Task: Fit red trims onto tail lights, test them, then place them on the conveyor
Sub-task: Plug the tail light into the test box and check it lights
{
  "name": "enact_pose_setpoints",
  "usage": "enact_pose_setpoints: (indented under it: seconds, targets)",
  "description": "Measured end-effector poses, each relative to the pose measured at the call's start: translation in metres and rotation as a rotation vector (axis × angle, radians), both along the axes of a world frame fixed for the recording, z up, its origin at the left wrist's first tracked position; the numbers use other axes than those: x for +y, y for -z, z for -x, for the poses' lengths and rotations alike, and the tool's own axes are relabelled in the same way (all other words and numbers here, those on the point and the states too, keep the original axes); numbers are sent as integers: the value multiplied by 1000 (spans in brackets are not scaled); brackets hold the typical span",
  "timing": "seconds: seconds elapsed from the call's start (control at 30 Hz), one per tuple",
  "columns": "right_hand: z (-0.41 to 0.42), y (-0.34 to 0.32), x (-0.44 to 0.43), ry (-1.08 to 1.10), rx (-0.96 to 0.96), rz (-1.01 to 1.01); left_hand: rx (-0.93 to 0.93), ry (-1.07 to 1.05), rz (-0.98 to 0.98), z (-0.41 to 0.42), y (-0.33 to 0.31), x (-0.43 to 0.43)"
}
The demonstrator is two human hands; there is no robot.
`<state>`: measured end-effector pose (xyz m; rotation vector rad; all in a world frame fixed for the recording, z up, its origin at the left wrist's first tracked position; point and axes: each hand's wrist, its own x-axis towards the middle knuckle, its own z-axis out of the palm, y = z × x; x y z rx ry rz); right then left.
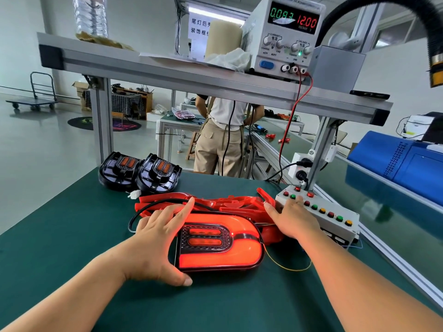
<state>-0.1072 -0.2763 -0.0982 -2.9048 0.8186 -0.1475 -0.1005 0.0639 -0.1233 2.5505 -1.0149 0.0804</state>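
At the green mat's [72,236] middle, the glowing red plastic tail light [220,245] looks trimmed and mid-test, my open left hand [158,238] bracing it, my straight-fingered right hand [294,219] on the white button box [335,219]; conveyor placement not yet done.

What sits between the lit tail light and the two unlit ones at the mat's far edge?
A pile of red trims, shown in the head view.
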Motion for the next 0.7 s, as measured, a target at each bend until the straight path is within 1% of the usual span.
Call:
enact_pose_setpoints:
  seconds: [0.43,0.57,0.63,0.7]
  targets:
    - [1,-2,2,6,-7,-10,-1,-12,13,2,1,0]
    - [9,-5,0,18,-72,-43,11,-9,4,3,0,1]
    - [18,-6,-3,58,-124,39,10,-11,0,3,0,1]
    - [28,-6,-8,118,-121,134,15,-13,-6,4,-1,1]
